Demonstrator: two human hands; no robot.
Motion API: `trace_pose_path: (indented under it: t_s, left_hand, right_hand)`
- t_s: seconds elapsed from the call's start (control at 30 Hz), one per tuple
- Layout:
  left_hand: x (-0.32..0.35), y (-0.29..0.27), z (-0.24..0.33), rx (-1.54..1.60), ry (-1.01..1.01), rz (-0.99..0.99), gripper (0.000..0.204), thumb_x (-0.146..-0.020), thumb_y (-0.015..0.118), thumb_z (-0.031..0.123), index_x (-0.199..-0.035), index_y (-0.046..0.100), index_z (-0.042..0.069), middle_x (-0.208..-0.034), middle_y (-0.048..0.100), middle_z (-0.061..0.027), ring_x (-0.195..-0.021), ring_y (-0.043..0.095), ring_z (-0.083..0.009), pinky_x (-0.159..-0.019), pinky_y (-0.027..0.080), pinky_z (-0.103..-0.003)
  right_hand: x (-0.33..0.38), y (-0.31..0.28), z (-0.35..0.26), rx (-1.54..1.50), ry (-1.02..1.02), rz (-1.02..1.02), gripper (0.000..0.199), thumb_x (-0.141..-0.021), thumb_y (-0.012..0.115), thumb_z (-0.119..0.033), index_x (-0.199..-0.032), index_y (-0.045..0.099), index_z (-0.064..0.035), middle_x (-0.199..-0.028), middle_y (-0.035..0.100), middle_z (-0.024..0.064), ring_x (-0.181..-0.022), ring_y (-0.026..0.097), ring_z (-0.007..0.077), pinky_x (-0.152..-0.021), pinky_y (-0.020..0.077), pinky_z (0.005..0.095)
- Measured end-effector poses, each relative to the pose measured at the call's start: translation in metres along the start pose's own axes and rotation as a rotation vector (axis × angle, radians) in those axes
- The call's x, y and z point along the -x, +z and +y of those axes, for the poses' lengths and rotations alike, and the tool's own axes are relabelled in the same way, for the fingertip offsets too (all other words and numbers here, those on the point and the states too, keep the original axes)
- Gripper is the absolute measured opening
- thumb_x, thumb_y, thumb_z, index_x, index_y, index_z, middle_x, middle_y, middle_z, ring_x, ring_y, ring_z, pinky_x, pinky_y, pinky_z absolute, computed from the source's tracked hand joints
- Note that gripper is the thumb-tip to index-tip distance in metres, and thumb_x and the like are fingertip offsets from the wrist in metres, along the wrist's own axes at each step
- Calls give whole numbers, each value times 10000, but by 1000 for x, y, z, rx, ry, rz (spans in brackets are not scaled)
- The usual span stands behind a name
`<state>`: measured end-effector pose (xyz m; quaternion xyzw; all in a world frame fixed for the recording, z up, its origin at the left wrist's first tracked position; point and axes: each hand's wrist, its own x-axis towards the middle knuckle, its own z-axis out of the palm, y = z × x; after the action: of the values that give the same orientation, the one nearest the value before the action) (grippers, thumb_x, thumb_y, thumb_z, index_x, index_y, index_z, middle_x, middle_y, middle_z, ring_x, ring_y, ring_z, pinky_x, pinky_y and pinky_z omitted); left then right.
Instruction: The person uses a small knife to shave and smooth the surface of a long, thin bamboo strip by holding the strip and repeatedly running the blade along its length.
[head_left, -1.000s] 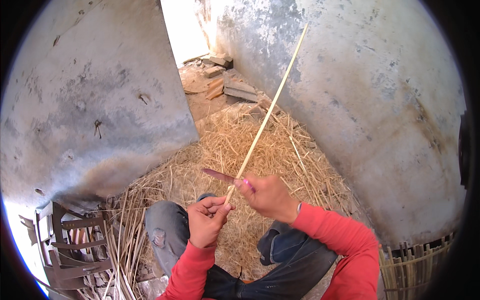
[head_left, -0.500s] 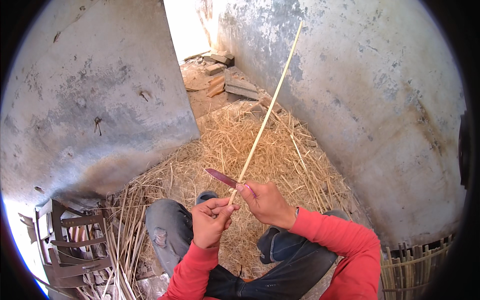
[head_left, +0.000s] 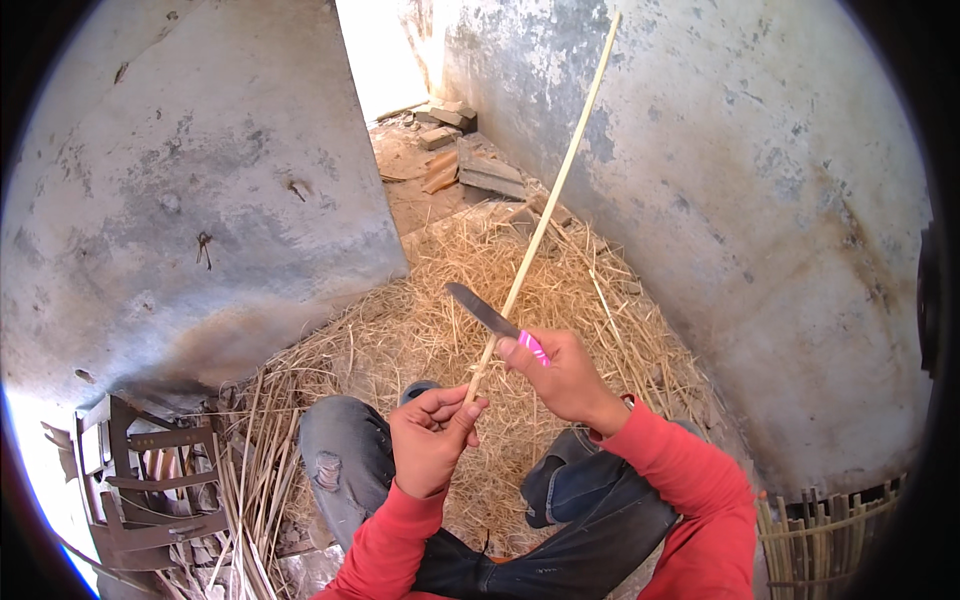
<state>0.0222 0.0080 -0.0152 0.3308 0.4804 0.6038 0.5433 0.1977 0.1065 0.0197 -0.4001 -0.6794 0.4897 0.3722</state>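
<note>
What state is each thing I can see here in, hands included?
Pale strip: long, slanting, held near its lower end.
Left hand: closed, pinching the strip.
Right hand: closed around the knife's pink handle.
Knife: blade bare, pointing up and left; contact with the strip unclear.
Straw-like shavings: loose, strewn over the floor.
Jeans: torn at the left knee.
Right wall: stained, patchy.
</note>
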Motion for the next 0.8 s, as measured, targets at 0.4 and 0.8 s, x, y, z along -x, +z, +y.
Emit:
trace_pose_path:
  t_s: [0.4,0.8]
  left_hand:
    - [1,2,-24,-202,127,65,193,-915,728,-36,-1102,715,-80,-890,760,-98,-669,650,-70,-563,497,-216]
    - [-13,-17,-6,14,60,64,252,-963,690,13,-1187,646,-94,-960,758,-159,-575,585,-77,-498,462,-195]
  right_hand:
    - [12,9,0,285,-286,-117,117,-850,702,-112,-796,645,-26,-627,597,172,-541,612,336,-506,453,392]
    - [1,-19,-31,231,-85,129,295,-931,751,-298,-820,666,-38,-582,551,2,-547,480,67,-490,384,323]
